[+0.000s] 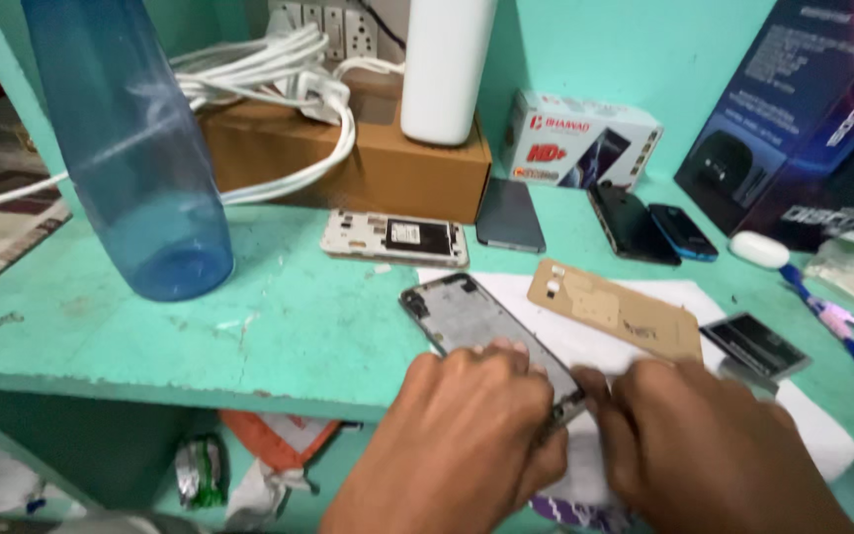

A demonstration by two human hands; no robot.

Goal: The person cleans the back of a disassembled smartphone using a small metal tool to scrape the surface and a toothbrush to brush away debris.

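Seen from above, two bare hands work at the near end of an opened phone frame (481,331), which lies on a white sheet (743,302) on the turquoise bench (279,326). The left hand (467,435) covers the frame's lower edge, its grip closed on it; the right hand (704,445) pinches the same corner (whether it holds a tool cannot be told). A slip here could likely bend the thin frame or push it off the bench's near edge. A tan back cover (615,309) and a loose battery (755,344) lie just beside. A blue plastic bottle (135,148) stands to the left, apparently empty. A small printed box (575,138) sits closed, contents hidden.
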